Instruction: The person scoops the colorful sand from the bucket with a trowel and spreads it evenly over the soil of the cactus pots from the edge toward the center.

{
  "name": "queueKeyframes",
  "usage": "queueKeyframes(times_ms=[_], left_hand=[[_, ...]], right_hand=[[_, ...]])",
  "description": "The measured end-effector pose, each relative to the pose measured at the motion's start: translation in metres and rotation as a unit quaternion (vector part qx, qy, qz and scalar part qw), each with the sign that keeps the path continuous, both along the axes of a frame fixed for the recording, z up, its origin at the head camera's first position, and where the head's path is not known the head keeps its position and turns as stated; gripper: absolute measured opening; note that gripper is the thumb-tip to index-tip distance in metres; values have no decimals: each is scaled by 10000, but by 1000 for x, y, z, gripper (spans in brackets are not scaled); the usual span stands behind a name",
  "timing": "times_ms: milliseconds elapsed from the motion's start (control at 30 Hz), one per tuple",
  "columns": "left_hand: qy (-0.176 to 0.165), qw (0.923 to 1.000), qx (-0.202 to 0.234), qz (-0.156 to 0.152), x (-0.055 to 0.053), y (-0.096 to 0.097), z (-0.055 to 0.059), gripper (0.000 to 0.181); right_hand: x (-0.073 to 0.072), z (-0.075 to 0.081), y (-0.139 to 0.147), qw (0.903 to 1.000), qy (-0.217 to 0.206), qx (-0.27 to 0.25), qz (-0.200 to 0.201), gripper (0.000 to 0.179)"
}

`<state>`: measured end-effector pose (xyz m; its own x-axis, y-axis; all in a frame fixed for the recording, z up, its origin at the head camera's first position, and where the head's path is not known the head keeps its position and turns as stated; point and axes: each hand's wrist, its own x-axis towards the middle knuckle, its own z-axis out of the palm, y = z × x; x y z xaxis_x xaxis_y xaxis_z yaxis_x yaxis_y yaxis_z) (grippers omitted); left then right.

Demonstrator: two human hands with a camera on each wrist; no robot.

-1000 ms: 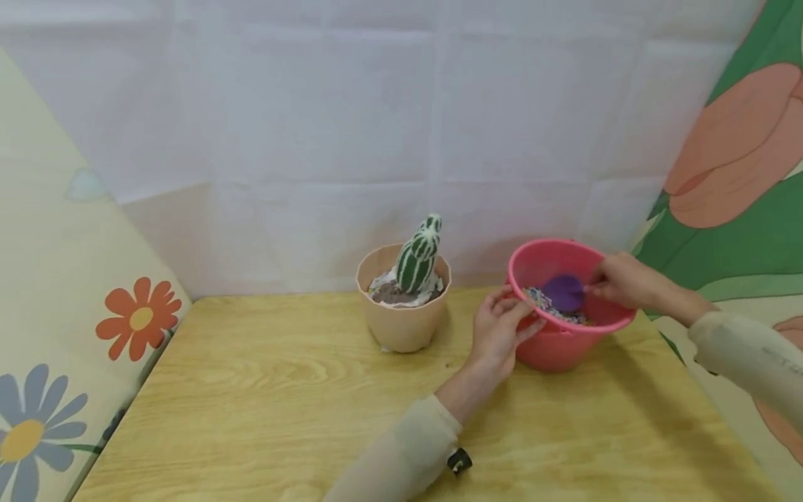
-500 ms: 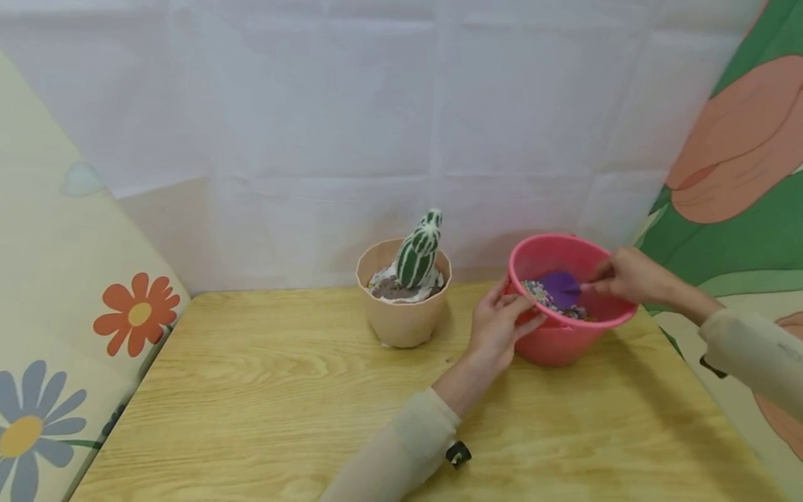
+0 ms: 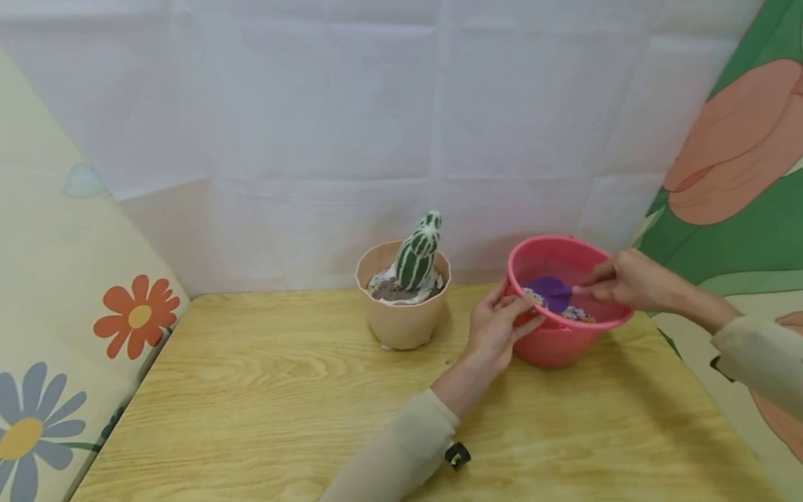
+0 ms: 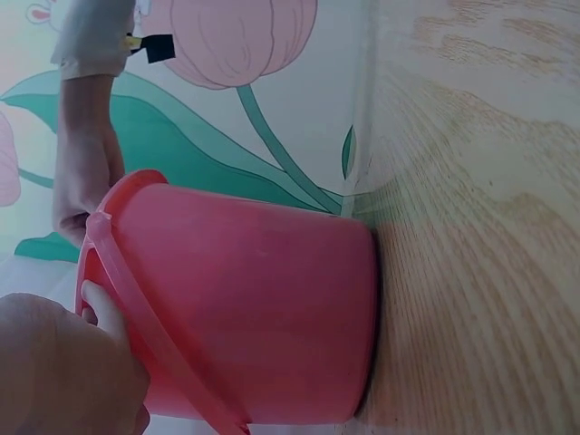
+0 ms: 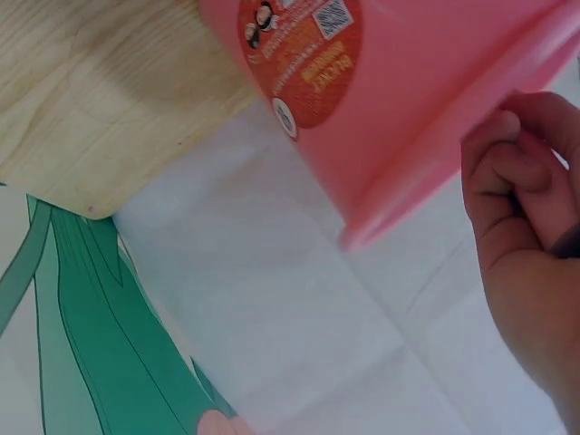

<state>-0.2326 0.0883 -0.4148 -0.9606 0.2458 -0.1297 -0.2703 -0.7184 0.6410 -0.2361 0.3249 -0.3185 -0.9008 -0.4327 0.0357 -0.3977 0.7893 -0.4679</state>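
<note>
A pink bucket (image 3: 555, 348) stands at the right of the table, holding small multicoloured bits (image 3: 577, 315). My left hand (image 3: 492, 329) grips its near-left rim; in the left wrist view, the left hand's thumb (image 4: 106, 313) presses near the rim beside the bucket's lowered handle (image 4: 149, 317). Over the bucket's right rim reaches my right hand (image 3: 640, 280), curled round the handle of a purple toy shovel (image 3: 548, 291). The shovel's blade rests among the bits. From the right wrist camera, the right hand (image 5: 526, 190) is seen with fingers curled, the shovel mostly hidden.
Left of the bucket stands a beige plant pot (image 3: 404, 324) with a green-and-white knitted cactus (image 3: 417, 259) leaning in brown and white filling. The wooden table (image 3: 263, 404) ends at a white cloth backdrop (image 3: 301, 139). Flower-printed panels (image 3: 753, 244) flank both sides.
The shovel has moved leftward through the bits inside the bucket, with my right hand shifting slightly. My left hand keeps its grip on the rim. The pot and cactus have stayed put.
</note>
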Motion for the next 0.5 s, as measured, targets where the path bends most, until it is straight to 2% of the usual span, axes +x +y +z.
queueKeyframes(times_ms=[233, 500], left_hand=[[-34, 10000, -13, -6, 0, -1, 0, 64], [-16, 10000, 14, -12, 0, -1, 0, 63]], right_hand=[[7, 12, 5, 9989, -356, -72, 291, 16], [2, 27, 25, 9886, -599, -151, 1377, 19]])
